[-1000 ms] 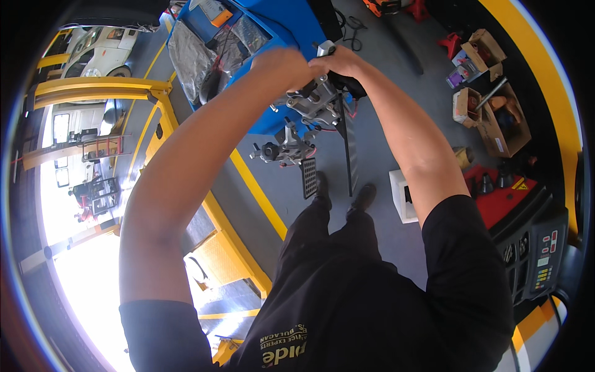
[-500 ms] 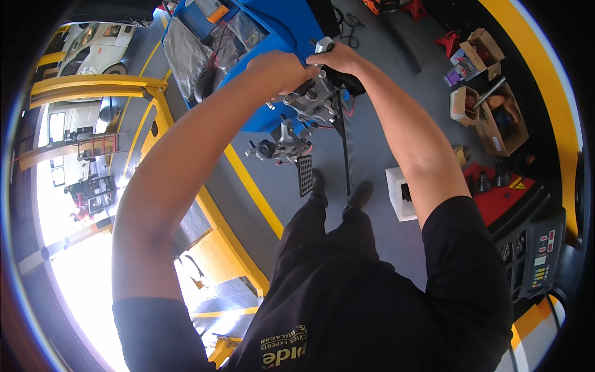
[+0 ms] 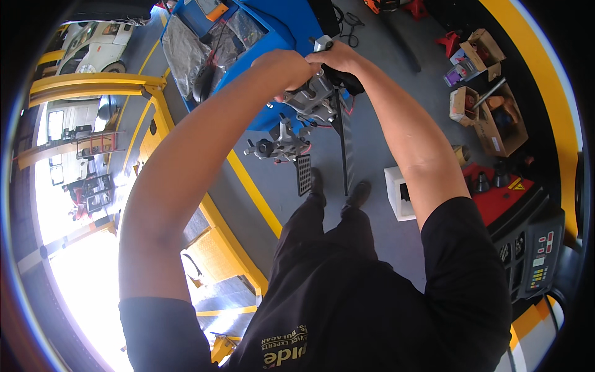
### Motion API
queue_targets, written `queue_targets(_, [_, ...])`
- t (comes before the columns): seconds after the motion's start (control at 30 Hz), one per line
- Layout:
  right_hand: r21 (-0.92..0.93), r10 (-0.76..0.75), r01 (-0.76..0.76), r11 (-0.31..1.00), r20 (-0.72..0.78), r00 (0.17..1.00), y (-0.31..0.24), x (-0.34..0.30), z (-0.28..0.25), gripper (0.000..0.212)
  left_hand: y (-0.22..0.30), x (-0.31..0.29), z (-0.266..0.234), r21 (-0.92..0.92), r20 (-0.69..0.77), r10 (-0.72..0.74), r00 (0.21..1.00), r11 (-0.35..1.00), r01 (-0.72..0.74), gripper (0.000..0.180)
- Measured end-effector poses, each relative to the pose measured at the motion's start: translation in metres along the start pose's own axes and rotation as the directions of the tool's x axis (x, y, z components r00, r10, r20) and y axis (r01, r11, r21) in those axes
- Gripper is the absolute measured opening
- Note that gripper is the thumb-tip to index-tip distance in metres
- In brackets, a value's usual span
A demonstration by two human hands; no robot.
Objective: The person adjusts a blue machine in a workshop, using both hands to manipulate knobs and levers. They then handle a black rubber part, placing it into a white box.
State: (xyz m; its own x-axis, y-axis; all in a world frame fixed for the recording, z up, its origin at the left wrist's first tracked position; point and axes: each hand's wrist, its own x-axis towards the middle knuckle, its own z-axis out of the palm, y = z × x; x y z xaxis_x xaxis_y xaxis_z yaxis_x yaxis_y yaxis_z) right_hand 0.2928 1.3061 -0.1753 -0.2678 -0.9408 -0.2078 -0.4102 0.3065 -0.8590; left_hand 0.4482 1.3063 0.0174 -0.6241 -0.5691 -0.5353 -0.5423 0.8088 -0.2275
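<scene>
Left hand (image 3: 286, 67) and right hand (image 3: 334, 57), fingers wrapped round grey metal assembly (image 3: 310, 99), steadying it overhead; blue machine (image 3: 260, 37) at 11 o'clock.

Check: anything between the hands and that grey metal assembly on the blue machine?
Nothing visible. The left hand and right hand are both already on top of the grey metal assembly, above the blue machine. How the fingers grip it is hidden.

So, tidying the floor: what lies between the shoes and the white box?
Bare grey floor lies between the shoes and the white box, seen in the head view.
</scene>
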Motion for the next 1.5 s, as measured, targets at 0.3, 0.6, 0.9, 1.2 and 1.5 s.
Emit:
queue_targets(0.3, [0.034,-0.03,0.03,0.999,0.009,1.0,0.01,0.013,0.006,0.077,-0.011,-0.005,0.007,0.01,-0.359,0.103,0.928,0.994,-0.107,0.042])
queue_targets(0.6, [-0.003,0.018,-0.018,1.0,0.013,1.0,0.022,0.014,0.006,0.083,-0.006,-0.019,0.029,0.454,-0.198,0.512,0.836,0.804,-0.385,0.049])
queue_targets(0.9, [-0.016,-0.033,0.032,0.999,-0.037,0.999,0.025,0.024,0.011,0.09,-0.004,-0.003,-0.022,-0.136,0.192,-0.094,0.977,0.983,0.121,0.043])
queue_targets(1.2, [0.046,-0.195,0.191,0.98,0.081,0.978,0.024,0.031,0.008,0.083,-0.01,-0.009,0.026,0.099,-0.475,0.28,0.834,0.959,-0.266,0.047])
queue_targets(1.5, [0.027,-0.085,0.083,0.996,0.064,0.994,0.01,0.003,-0.004,0.087,0.0,-0.037,0.015,0.553,-0.153,0.486,0.861,0.764,-0.333,0.041])
